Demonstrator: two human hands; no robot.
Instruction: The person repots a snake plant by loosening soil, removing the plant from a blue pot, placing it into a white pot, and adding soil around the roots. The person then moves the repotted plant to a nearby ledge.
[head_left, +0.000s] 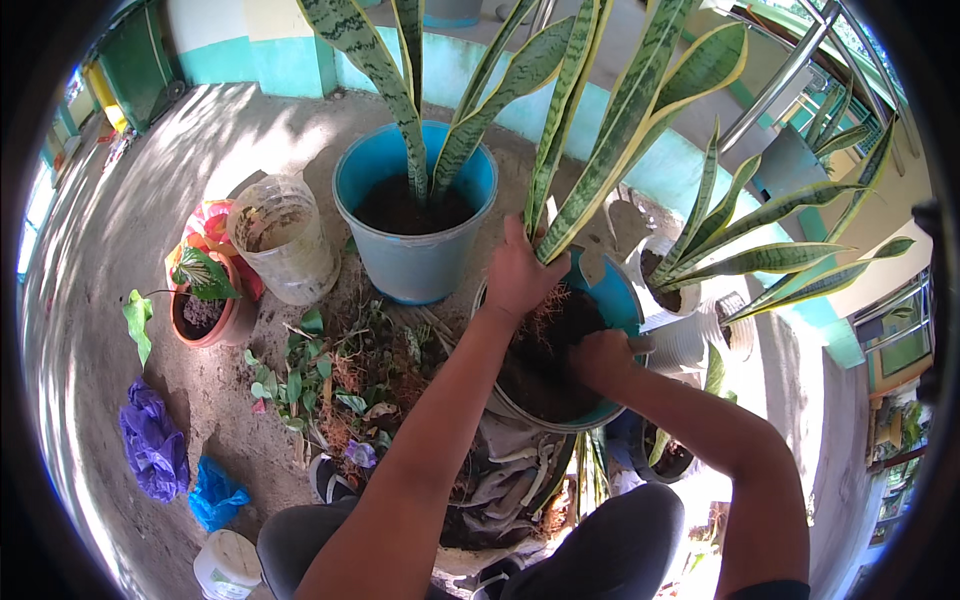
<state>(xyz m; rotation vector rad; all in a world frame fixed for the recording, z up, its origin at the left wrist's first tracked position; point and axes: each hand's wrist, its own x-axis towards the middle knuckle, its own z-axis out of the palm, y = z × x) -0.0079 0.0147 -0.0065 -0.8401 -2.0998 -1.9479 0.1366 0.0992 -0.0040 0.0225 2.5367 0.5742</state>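
Note:
My left hand grips the base of a variegated snake plant, holding it upright over a teal plastic pot whose rim is broken at the back. Reddish roots hang below that hand against the dark soil. Inside the same pot, at its right side, my right hand is pushed into the soil, its fingertips hidden. Just behind and left stands another blue pot with snake plant leaves rising from its soil.
Uprooted vines and roots lie left of the pot. Farther left are a cloudy plastic container, a terracotta pot, a purple bag, a blue bag and a white container. White pots stand at right.

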